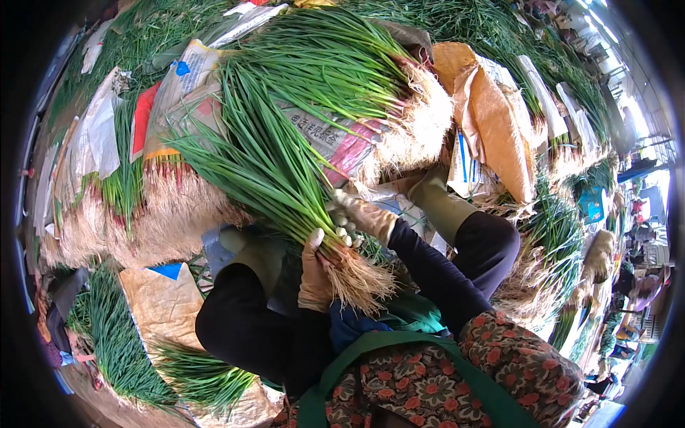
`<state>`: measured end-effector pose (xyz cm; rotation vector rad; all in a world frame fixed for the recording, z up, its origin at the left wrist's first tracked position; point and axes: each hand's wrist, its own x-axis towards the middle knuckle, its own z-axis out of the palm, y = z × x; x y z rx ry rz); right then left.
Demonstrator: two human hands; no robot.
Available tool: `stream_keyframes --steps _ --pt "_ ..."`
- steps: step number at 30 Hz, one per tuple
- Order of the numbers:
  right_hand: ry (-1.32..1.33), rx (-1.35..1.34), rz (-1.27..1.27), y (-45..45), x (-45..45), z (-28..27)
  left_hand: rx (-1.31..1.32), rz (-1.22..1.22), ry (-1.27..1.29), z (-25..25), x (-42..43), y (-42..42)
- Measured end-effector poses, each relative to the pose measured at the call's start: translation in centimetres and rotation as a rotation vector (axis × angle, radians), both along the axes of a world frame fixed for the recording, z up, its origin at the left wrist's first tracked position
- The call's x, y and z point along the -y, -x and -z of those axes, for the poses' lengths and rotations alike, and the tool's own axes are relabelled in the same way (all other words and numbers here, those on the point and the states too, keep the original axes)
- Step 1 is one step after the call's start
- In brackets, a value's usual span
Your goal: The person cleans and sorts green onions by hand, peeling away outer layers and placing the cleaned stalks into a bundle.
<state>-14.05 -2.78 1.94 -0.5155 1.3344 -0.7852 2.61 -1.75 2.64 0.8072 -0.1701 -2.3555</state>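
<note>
A bunch of long green stalks (275,160) with pale stringy roots lies across my lap, its leaves fanning to the upper left. My left hand (314,274), in a light glove, is closed around the base of the bunch just above the roots. From the right, my gloved right hand (360,216) grips the same bunch a little higher, fingers curled at its side. Beyond my hands, a large pile of similar stalks (328,64) rests on a printed sack (317,132), roots facing right.
More root-ended bundles (171,214) lie at the left under sacks. A tan sack (492,118) covers bundles at the right. Loose greens (128,342) and another sack (168,296) are at the lower left. A blue-green crate (591,205) stands far right, with people beyond.
</note>
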Motion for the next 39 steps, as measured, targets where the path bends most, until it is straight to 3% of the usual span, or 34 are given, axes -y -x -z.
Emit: stream_keyframes --steps 1,2,3,5,8,9,11,14,15,17,19,20,21,23,28,29,30,31,32,33,35,36,37,39 --pt "-0.015 0.025 0.039 -0.7 0.9 -0.5 -0.005 0.005 0.01 0.1 0.0 -0.1" --pt "-0.048 -0.098 -0.087 -0.9 1.3 -1.0 -0.009 0.007 0.021 0.3 0.0 -0.2" --pt "0.244 -0.24 -0.034 -1.3 1.9 1.8 -0.012 0.006 0.031 0.4 -0.1 -0.5" --pt "0.247 -0.256 0.041 -1.4 1.9 3.1 -0.023 0.016 0.028 0.5 -0.1 -0.8" --pt "0.341 -1.099 -0.191 -1.5 -0.9 5.6 -0.099 -0.031 0.025 2.8 -0.4 -1.0" --pt "0.215 -1.072 -0.361 -0.6 -2.2 5.7 -0.242 -0.018 -0.001 -0.5 -0.5 -0.9" --pt "0.203 -0.983 -0.992 1.4 -4.9 11.5 -0.287 -0.077 -0.019 -0.4 -0.5 -1.0" --pt "0.425 -0.998 -0.81 2.3 -5.3 6.5 -0.352 -0.02 0.054 -1.3 0.0 -0.8" --pt "0.142 -0.993 -0.333 0.9 -3.7 2.8 -0.356 -0.011 0.056 -0.4 0.0 -0.7" --pt "0.169 -1.054 -0.145 2.1 -1.1 5.7 -0.349 -0.004 0.047 1.7 0.0 -0.5" --pt "0.553 -0.969 -0.065 1.2 0.1 7.1 -0.397 -0.035 0.052 1.6 -0.4 -0.6" --pt "0.424 -1.015 -0.345 1.1 0.3 8.9 -0.46 -0.07 0.069 -0.4 -0.7 -0.4" --pt "0.499 -1.05 -0.487 0.2 -0.8 7.2 -0.524 -0.11 0.083 -1.6 -0.8 -0.3" --pt "0.309 -0.892 -0.834 0.8 -3.6 9.4 -0.464 -0.146 0.069 -2.1 -0.6 -0.7" --pt "0.242 -0.88 -1.182 5.1 -7.0 13.3 -0.311 -0.142 0.032 -1.3 0.2 0.6" --pt "0.191 -1.13 -1.004 4.0 -4.6 6.1 -0.261 -0.12 0.026 -0.9 0.2 0.6" --pt "0.452 -1.691 -0.718 4.2 -3.8 6.6 -0.241 -0.049 0.056 -1.6 0.4 0.5" --pt "0.54 -1.513 -0.355 5.1 -1.2 4.4 -0.211 -0.03 0.049 -1.4 0.5 0.4" --pt "0.629 -1.503 -0.123 5.2 0.6 2.9 -0.181 -0.007 0.042 -0.7 0.4 0.2" --pt "0.602 -1.328 0.094 5.1 1.7 2.9 -0.152 0.02 0.036 -0.1 0.3 0.0" --pt "0.177 -1.407 -0.424 5.4 3.0 4.3 -0.166 0.008 0.015 0.0 0.2 0.0" --pt "0.365 -1.322 -0.591 5.7 2.9 5.4 -0.14 -0.029 -0.011 -0.5 0.1 0.2" --pt "0.748 -1.378 -0.639 5.0 1.8 4.3 -0.113 -0.074 -0.041 -0.6 0.1 0.3" --pt "0.444 -1.126 -0.388 3.2 -0.7 1.5 -0.145 -0.027 -0.015 0.3 0.2 0.0"
